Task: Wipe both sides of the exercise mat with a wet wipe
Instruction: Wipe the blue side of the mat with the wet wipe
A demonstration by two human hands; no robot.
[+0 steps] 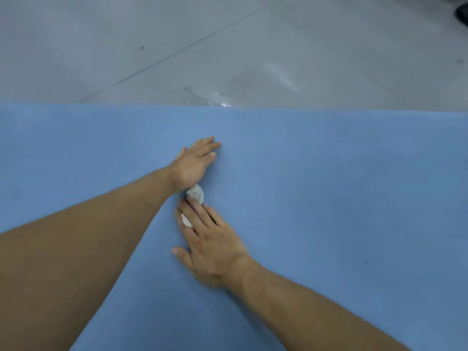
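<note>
blue exercise mat [329, 198] lies flat on a grey tiled floor [126, 34] & fills most of the lower view, w/ its far edge running straight across. left hand [196, 163] sits palm down on the mat near the middle, fingers straight & close together, pointing toward the far edge; it holds nothing. right hand [215, 247] is just behind it, nearer the person, also palm down, w/ straight fingers pressing a crumpled white wet wipe [195, 193] onto the mat. the wipe sticks out past the fingertips, right at the heel of the left hand (touching or not, can't tell), & a bit shows between two fingers. right thumb is spread out to the left, on the mat. both forearms are bare, left coming in from lower left, right from lower right. beyond the mat: a dark grout line [177, 50] running diagonally, a shiny wet-looking patch [253, 84] just past the far edge, & a dark object [462, 12] cut off at the top right corner, too little in view to id.
</note>
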